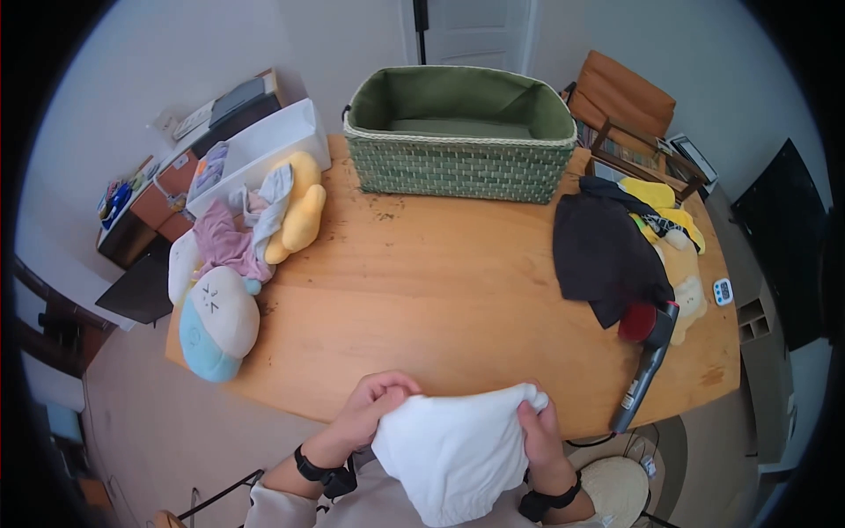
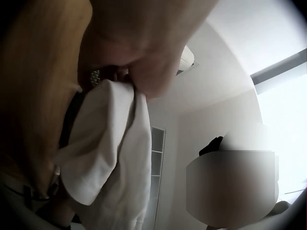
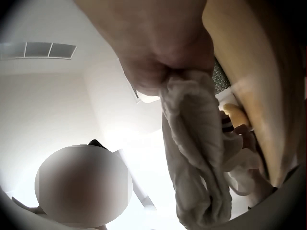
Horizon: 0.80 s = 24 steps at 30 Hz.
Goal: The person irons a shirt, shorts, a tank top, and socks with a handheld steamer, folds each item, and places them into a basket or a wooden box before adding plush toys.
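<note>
A white cloth garment [image 1: 453, 449] with a gathered lower edge hangs between both hands at the table's near edge. The left hand [image 1: 368, 412] pinches its upper left corner, and the right hand [image 1: 543, 436] grips the upper right corner with the thumb on top. In the left wrist view the fabric [image 2: 110, 148] drops in folds from the left hand [image 2: 139, 62]. The right wrist view has the bunched cloth [image 3: 194, 143] hanging below the right hand [image 3: 168, 57]; the fingertips there are hidden.
A green woven basket [image 1: 458, 167] stands at the table's back. On the left are plush toys [image 1: 220, 321], small clothes [image 1: 231, 242] and a white bin [image 1: 290, 136]. A dark garment [image 1: 603, 246], yellow clothing [image 1: 651, 194], a handheld steamer [image 1: 645, 370] and a timer [image 1: 723, 292] lie right.
</note>
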Tool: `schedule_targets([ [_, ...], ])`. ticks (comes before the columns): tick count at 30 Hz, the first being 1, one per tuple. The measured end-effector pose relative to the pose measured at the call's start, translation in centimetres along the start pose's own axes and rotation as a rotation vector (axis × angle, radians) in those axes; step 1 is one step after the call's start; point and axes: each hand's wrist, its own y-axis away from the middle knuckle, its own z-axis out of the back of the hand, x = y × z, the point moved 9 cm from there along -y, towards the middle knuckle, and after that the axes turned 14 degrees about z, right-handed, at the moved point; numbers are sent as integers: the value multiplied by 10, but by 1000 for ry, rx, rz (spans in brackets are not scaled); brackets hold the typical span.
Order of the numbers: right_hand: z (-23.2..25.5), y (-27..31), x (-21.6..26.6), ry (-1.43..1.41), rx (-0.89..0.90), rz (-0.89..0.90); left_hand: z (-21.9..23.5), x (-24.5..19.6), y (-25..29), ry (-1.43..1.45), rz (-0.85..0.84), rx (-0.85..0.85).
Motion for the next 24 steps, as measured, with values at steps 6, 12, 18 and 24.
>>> schedule_targets([
  [6,7,-5,-20,-349,-301,-218,-22,31,-16,245,182,82],
  [12,1,-23,28,-246,-77,267,2,-24,-34,-81,24,-165],
  [18,14,-23,25,207,-88,364,90,-161,-62,-778,-594,-683],
  [24,-10,6,8,1022,82,665,140,-247,-14,-1552,-557,-1216],
])
